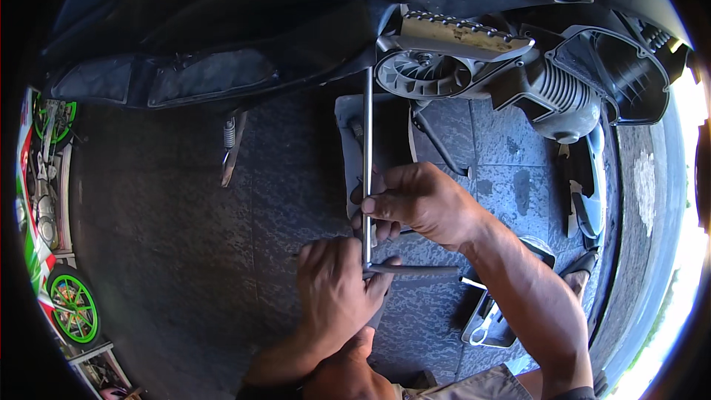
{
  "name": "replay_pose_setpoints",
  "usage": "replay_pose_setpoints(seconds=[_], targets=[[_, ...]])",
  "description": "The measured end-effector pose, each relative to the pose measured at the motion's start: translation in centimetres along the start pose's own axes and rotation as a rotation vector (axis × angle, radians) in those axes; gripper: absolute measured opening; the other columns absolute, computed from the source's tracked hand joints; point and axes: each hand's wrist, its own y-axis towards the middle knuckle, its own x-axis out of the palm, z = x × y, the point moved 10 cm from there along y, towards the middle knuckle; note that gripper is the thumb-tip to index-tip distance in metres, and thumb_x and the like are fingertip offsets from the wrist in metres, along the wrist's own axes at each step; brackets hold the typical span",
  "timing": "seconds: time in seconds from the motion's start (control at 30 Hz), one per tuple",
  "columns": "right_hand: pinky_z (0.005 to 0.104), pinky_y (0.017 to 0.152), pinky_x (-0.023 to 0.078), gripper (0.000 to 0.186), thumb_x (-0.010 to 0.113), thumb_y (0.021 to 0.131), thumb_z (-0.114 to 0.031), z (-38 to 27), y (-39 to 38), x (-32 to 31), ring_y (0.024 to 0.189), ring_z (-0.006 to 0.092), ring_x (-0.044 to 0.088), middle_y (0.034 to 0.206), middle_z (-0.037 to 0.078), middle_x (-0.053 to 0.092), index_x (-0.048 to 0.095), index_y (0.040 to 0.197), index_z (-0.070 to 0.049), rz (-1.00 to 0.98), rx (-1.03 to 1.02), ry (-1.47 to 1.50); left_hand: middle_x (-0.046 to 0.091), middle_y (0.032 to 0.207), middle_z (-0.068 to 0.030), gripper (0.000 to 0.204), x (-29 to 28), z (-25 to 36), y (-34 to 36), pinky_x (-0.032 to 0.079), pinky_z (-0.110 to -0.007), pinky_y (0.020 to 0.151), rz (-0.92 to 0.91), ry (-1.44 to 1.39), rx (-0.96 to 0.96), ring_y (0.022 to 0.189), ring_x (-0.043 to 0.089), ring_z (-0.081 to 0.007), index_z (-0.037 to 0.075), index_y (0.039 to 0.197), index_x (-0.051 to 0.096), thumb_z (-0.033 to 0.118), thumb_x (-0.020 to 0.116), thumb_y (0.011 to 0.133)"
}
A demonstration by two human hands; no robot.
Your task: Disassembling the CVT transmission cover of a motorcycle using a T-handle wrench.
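While my right grip (418, 204) pinched long shaft of T-handled tool (368, 130), my left grip (333, 289) held crossbar (426, 270) near its join with shaft. Tool ran up from my two grips to edge of dark body panel (318, 48), just beside finned fan wheel (422, 72); could not tell whether far tip touched. Sprung stand (230, 141) showed left of shaft. Tray (505, 335) with ring spanner (485, 324) lay to right, on tiled floor (415, 311).

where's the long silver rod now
In the head view, the silver rod runs down the middle, held by the right hand, its lower end meeting a dark crossbar at the left hand.
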Motion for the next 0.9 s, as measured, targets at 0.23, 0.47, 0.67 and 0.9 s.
replay_pose_setpoints(seconds=[0.23, 0.47, 0.67, 0.9], targets=[[0.0267, 0.065, 0.045, 0.024, 0.053, 0.098, -0.019, 9.1, -8.1, -2.6, 0.069, 0.0119, 0.057, 0.078, 0.004, 0.062, 0.063, 0.105, 0.001, 0.730, -0.196, 0.590, 0.047, 0.076, 0.0062, 0.032, 4.8, 1.0, 0.3, 0.039, -0.020, 0.062, -0.594, -1.763, -0.318, 0.065, 0.042, -0.0028, 0.007, 0.104, 0.052, -0.005, 0.069, 0.079], [0.0259, 0.057, 0.044, 0.018, 0.058, 0.098, -0.018, 27.5, -15.4, 8.4, 0.062, 0.0108, 0.054, 0.075, 0.005, 0.063, 0.064, 0.095, -0.001, 0.720, 0.301, 0.738, 0.050, 0.083, -0.0062, 0.035, 5.2, 1.2, 1.7, 0.036, -0.029, 0.076, -0.931, -1.983, -0.087, 0.080, 0.045, -0.0156, 0.002, 0.090, 0.055, 0.036, 0.064, 0.087], [0.0257, 0.060, 0.047, 0.019, 0.060, 0.096, -0.016, 26.7, -33.1, 3.6, 0.066, 0.0108, 0.057, 0.077, 0.003, 0.063, 0.066, 0.102, 0.001, 1.094, 0.186, 0.485, 0.055, 0.076, -0.0041, 0.040, 7.2, -1.2, 2.6, 0.038, -0.025, 0.068, -0.840, -1.516, -0.250, 0.071, 0.048, -0.0108, 0.003, 0.080, 0.057, 0.036, 0.048, 0.101], [0.0243, 0.049, 0.040, 0.012, 0.057, 0.092, -0.012, 19.4, -64.7, 6.5, 0.054, 0.0076, 0.048, 0.066, 0.000, 0.055, 0.065, 0.093, -0.003, 1.958, -0.309, 0.269, 0.056, 0.067, -0.0082, 0.035, 6.3, -3.2, 3.6, 0.045, -0.030, 0.058, -0.780, -1.375, -0.219, 0.058, 0.053, -0.0157, 0.000, 0.080, 0.060, 0.028, 0.052, 0.099]])
